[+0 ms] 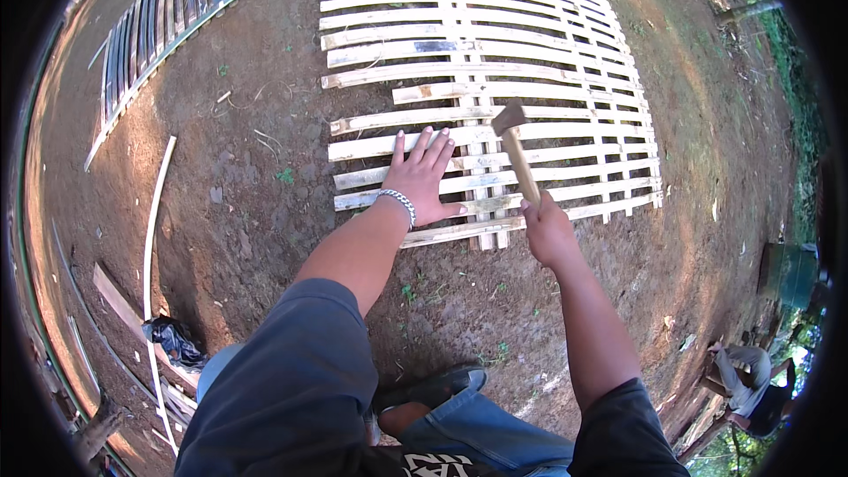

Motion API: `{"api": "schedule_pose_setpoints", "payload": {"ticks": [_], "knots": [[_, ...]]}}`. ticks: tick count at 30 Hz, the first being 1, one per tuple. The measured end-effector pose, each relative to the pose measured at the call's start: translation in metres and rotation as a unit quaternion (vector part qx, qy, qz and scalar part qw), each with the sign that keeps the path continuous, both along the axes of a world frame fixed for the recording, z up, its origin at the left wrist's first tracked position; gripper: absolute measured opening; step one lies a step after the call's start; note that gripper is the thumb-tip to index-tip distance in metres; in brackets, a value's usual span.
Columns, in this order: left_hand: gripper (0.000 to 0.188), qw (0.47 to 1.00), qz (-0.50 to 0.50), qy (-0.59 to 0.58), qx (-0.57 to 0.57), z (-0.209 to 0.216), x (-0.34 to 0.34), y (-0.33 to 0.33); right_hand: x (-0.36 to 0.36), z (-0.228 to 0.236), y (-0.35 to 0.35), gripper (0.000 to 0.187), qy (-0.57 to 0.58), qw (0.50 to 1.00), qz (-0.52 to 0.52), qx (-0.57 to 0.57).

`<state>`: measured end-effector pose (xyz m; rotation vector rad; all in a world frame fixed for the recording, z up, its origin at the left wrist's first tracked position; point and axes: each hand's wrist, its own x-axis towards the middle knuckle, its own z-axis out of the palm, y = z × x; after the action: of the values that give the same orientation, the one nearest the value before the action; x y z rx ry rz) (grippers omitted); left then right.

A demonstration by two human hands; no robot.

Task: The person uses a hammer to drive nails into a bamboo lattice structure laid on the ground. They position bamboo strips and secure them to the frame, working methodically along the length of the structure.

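A large panel of pale split-bamboo slats (521, 22) lies on the ground in front of me, its cross slats resting over lengthwise strips. My left hand (422, 175), a chain bracelet at its wrist, lies flat with fingers spread over several slats near the panel's close left edge. In my right hand (549, 231) is a hatchet (523, 163), the fingers wrapped round the lower end of its wooden handle. Its dark metal head (508, 117) points away from me, above the slats and a little right of my left hand's fingertips.
Another, darker slatted panel (168, 26) lies at the far left. A long pale strip (156, 212) and a black plastic bag (173, 342) are on the left side. At the lower right a person (751, 384) sits near a green container (789, 274). Bare soil surrounds the panel.
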<state>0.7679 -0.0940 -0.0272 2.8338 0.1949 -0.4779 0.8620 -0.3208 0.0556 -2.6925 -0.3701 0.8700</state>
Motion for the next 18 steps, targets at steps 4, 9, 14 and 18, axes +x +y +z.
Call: {"api": "schedule_pose_setpoints", "payload": {"ticks": [4, 9, 14, 18], "knots": [[0.122, 1.000, -0.002, -0.001, 0.008, 0.005, 0.003, 0.000, 0.022, -0.041, -0.007, 0.043, -0.014, 0.986, -0.106, 0.124], [0.129, 1.000, 0.008, 0.013, 0.008, 0.015, 0.011, -0.004, 0.029, -0.058, 0.004, 0.045, 0.012, 0.985, -0.114, 0.127], [0.140, 0.996, -0.030, -0.036, 0.072, 0.017, 0.041, 0.005, 0.018, -0.064, -0.002, 0.046, 0.011, 0.981, -0.117, 0.152], [0.140, 0.998, 0.008, -0.009, 0.057, 0.007, 0.049, 0.011, 0.016, -0.042, 0.014, 0.045, -0.005, 0.970, -0.141, 0.196]]}}
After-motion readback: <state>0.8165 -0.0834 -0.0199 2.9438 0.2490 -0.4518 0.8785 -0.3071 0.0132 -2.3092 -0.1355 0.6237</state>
